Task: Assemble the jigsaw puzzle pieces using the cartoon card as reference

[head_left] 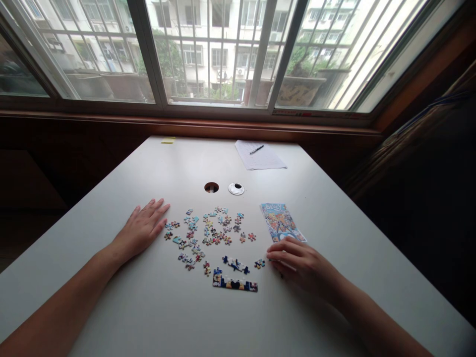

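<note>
My left hand [146, 222] lies flat on the white table with its fingers spread, just left of the loose jigsaw pieces [191, 225]. My right hand [297, 258] rests at the right with curled fingers drawn in toward the thumb; whatever may be between the fingertips is hidden. Close to those fingertips lies a small jigsaw piece [259, 263]. In front of me is a joined strip of border pieces [235, 284], bent upward at its left end. A shorter joined strip of dark blue and white pieces [235, 264] sits slightly tilted above it, apart from it.
A colourful picture sheet [280, 220] lies beyond my right hand, partly covered by it. Farther back are a round cable hole [211, 187], its white cover [236, 188], papers [256, 157] with a pen [257, 149], and a yellow note [168, 140]. A barred window borders the far side.
</note>
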`<state>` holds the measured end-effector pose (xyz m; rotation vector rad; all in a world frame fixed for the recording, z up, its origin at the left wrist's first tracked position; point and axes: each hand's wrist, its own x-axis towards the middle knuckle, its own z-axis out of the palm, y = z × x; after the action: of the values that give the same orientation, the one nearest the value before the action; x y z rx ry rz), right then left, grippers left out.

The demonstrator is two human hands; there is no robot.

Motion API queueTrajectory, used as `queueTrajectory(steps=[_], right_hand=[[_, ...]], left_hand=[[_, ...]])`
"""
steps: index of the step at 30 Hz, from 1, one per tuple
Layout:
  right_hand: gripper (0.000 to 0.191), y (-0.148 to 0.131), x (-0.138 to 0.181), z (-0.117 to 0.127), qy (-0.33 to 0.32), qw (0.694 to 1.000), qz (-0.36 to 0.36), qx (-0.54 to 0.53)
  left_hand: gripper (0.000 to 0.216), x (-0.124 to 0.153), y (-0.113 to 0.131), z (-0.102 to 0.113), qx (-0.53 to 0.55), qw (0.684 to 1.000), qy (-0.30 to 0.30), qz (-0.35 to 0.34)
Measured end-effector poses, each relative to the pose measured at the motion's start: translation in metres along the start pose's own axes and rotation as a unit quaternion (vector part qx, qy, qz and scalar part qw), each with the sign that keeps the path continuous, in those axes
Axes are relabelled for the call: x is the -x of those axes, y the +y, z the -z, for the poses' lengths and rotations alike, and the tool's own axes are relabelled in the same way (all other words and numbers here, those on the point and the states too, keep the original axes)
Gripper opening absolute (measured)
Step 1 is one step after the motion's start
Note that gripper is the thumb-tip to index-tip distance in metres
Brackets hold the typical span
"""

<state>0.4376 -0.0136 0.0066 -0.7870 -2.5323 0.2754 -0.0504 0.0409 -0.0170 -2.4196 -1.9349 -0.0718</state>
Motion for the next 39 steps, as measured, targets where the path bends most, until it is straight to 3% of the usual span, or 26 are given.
queueTrajectory(steps=[20, 39], right_hand=[[0.018, -0.0005, 0.0005, 0.0004, -0.016, 1.000, -0.008, 0.016], [0.018, 0.0025, -0.0002, -0.0006, 0.010, 1.000, 0.012, 0.014]], left_hand=[[0.057, 0.0007, 0.0013, 0.0020, 0.010, 1.000, 0.001, 0.000], [0.057, 0.0002, -0.0003, -0.0004, 0.004, 1.000, 0.000, 0.001]])
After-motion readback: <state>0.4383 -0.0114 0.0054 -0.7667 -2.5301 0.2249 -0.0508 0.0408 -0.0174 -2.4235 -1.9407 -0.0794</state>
